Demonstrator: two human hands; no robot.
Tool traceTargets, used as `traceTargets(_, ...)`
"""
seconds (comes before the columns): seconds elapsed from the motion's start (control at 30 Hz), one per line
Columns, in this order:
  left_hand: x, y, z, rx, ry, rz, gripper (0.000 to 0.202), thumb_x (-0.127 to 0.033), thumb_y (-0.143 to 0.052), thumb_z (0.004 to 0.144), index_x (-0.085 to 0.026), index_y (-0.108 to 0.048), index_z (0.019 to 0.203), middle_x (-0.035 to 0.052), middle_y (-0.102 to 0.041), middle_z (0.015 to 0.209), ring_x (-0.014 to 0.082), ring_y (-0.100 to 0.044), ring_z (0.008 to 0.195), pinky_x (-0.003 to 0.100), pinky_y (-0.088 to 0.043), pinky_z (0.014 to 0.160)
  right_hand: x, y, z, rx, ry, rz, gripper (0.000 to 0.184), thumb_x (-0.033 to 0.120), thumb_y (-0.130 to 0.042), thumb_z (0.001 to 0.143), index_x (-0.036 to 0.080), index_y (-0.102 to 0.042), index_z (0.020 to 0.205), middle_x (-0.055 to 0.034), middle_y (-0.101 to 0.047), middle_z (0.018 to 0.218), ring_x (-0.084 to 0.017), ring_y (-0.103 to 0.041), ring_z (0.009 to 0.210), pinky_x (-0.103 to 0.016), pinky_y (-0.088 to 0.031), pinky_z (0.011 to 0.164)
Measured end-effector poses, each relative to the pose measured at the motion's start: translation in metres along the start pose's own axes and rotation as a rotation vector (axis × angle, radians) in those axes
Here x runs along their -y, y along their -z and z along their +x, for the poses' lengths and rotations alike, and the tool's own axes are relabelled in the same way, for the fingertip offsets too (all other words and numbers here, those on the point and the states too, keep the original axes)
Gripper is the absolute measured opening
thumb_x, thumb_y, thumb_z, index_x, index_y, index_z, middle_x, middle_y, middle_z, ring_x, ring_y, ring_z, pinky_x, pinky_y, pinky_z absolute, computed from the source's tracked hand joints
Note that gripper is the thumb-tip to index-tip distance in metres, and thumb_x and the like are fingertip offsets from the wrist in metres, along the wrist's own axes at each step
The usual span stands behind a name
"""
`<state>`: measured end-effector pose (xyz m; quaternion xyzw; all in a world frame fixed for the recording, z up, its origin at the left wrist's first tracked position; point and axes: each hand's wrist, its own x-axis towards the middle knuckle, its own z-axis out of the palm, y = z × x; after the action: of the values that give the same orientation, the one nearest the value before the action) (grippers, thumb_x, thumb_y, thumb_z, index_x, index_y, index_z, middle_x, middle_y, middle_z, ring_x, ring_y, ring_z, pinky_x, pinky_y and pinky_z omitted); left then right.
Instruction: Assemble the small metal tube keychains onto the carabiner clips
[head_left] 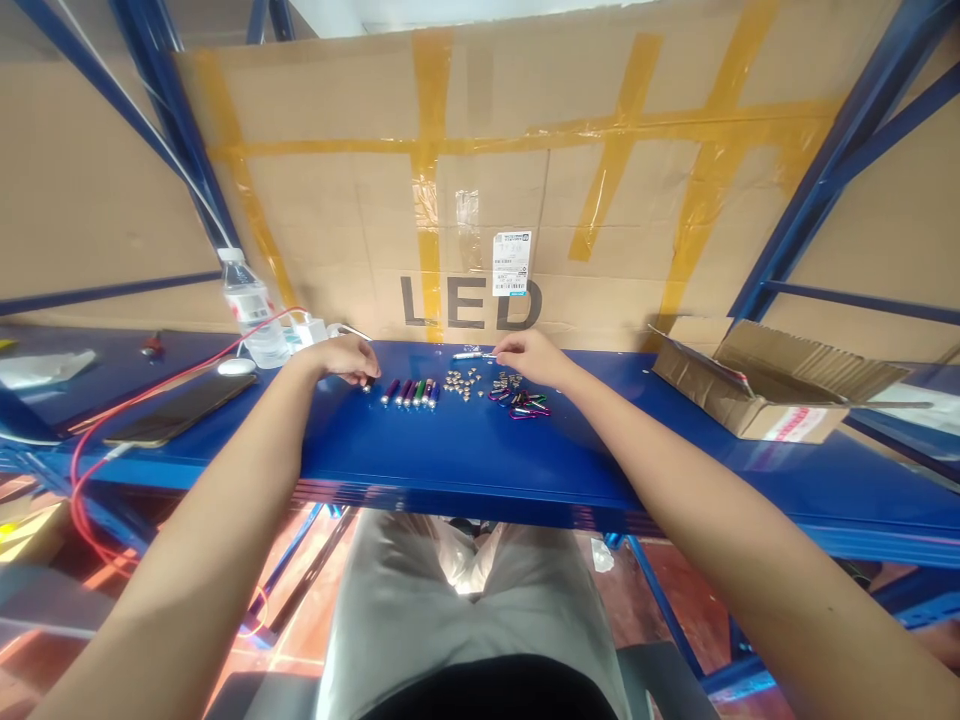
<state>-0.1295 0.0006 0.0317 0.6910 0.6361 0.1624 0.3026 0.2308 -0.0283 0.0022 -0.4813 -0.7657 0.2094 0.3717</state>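
Observation:
My left hand [349, 358] is closed at the left end of a row of coloured metal tubes, its fingertips pinching a small dark piece [367, 384]. The tubes [409, 393] lie side by side in purple, green and blue, with shiny ends; they look like mini flashlights. My right hand [529, 357] has its fingers pinched together at the thin end of a slim silver pen-like tool [469, 355]; whether it grips the tool I cannot tell. Small brass-coloured parts [463, 384] are scattered between the hands. Below my right hand lie coloured carabiner clips [529, 403] and small metal parts [506, 381].
An open cardboard box [772, 390] stands on the right of the blue table [450, 455]. At left are a water bottle [253, 310], a phone [184, 410] with a red cable [161, 390] and a white charger [311, 328]. A big cardboard sheet [337, 220] closes the back.

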Motion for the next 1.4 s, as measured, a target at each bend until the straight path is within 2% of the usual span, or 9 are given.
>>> traceTargets(0.1,-0.005,-0.004,-0.002,0.082,0.034,0.027,0.022,-0.025,-0.088,0.054,-0.017,-0.073,0.068,0.0063,-0.071,0.064,0.0179,-0.069,0.066,0.025,-0.057,0.065,-0.007,0.004,0.002,-0.017,-0.030,-0.036,0.012,0.014,-0.066,0.089,0.015,-0.078,0.089,-0.0085,-0.080,0.099,-0.022,-0.073,0.094,-0.034,-0.055,0.091)
traceTargets(0.2,-0.011,-0.009,-0.004,0.103,0.023,0.034,0.021,-0.024,-0.088,0.057,-0.016,-0.073,0.069,0.0067,-0.071,0.063,0.0176,-0.068,0.063,0.026,-0.058,0.064,-0.012,0.008,0.004,-0.039,-0.074,-0.058,0.012,0.013,-0.065,0.088,0.015,-0.077,0.088,-0.0088,-0.080,0.099,-0.022,-0.073,0.094,-0.034,-0.055,0.091)
traceTargets(0.53,-0.009,-0.014,0.009,0.113,0.034,0.013,0.026,-0.030,-0.087,0.062,-0.015,-0.072,0.076,0.0088,-0.073,0.066,0.0211,-0.071,0.062,0.031,-0.060,0.065,-0.022,0.015,0.004,-0.033,-0.151,-0.135,0.014,0.013,-0.063,0.087,0.015,-0.074,0.080,-0.0077,-0.078,0.092,-0.021,-0.070,0.089,-0.031,-0.052,0.083)
traceTargets(0.97,-0.024,-0.024,-0.003,0.114,0.020,0.006,0.023,-0.029,-0.082,0.069,-0.014,-0.070,0.081,0.0096,-0.073,0.066,0.0199,-0.071,0.058,0.029,-0.060,0.062,-0.024,0.015,0.003,0.003,-0.204,-0.164,0.012,0.014,-0.065,0.087,0.015,-0.075,0.082,-0.0078,-0.078,0.094,-0.021,-0.070,0.089,-0.029,-0.051,0.078)
traceTargets(1.13,-0.022,-0.025,-0.001,0.102,0.018,0.019,0.021,-0.030,-0.081,0.070,-0.014,-0.070,0.080,0.0095,-0.072,0.064,0.0182,-0.069,0.056,0.026,-0.057,0.057,-0.025,0.015,0.004,0.016,-0.210,-0.182,0.013,0.016,-0.064,0.089,0.015,-0.076,0.084,-0.0079,-0.078,0.094,-0.021,-0.070,0.088,-0.029,-0.051,0.078)
traceTargets(1.4,-0.018,-0.024,0.007,0.073,0.044,0.016,0.023,-0.031,-0.081,0.072,-0.014,-0.066,0.073,0.0083,-0.069,0.060,0.0167,-0.065,0.050,0.027,-0.057,0.056,-0.028,0.015,0.005,0.024,-0.209,-0.201,0.013,0.014,-0.063,0.089,0.014,-0.076,0.086,-0.0087,-0.079,0.095,-0.020,-0.070,0.089,-0.028,-0.051,0.078)
